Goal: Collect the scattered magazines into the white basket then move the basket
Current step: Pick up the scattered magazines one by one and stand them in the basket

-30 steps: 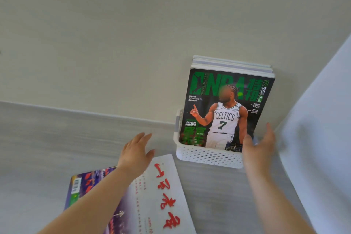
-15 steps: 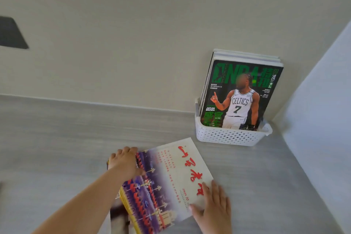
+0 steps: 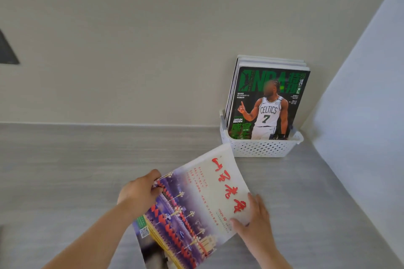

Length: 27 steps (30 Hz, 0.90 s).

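the magazine with red lettering (image 3: 203,199) sits low and centre in the frame, its far corner lifted off the grey counter (image 3: 76,170) and pointing at the white basket (image 3: 260,148). my left hand (image 3: 140,192) pinches its left edge, thumb on top, and my right hand (image 3: 253,218) grips the lower right corner, so the floppy pages don't sag. the basket stands right of centre against the wall (image 3: 131,39), with the green basketball magazine (image 3: 266,102) upright in front of others
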Available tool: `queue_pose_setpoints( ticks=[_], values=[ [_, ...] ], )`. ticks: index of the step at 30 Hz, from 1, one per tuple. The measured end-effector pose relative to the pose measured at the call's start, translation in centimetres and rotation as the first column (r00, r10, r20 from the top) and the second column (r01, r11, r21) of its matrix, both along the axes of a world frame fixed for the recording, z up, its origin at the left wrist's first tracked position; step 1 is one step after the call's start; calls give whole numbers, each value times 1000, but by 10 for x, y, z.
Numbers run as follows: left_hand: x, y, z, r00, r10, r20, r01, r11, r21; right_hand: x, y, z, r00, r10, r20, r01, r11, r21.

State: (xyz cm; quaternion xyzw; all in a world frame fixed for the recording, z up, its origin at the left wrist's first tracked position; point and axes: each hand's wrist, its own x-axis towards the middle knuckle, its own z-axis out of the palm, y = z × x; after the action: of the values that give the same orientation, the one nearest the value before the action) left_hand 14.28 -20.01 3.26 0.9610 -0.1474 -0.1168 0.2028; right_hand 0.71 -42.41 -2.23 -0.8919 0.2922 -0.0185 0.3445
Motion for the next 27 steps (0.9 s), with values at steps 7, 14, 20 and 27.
queue_pose_setpoints(
  ticks=[7, 14, 20, 27],
  values=[
    [-23, 11, 28, 993, 72, -95, -114, 813, -572, 12, 0, 28, 886, -429, 176, 138, 607, 782],
    [-26, -40, 44, 980, 67, -188, -194, 550, -813, 18, -43, 80, 912, -251, 326, -90, 650, 755],
    [-15, -113, 65, 990, 142, -20, -93, 526, -845, 43, -97, 126, 823, -290, 489, -68, 804, 591],
    [35, -192, 102, 968, 219, 120, -51, 641, -766, 86, -159, 184, 684, -305, 662, -43, 890, 454]
  ],
)
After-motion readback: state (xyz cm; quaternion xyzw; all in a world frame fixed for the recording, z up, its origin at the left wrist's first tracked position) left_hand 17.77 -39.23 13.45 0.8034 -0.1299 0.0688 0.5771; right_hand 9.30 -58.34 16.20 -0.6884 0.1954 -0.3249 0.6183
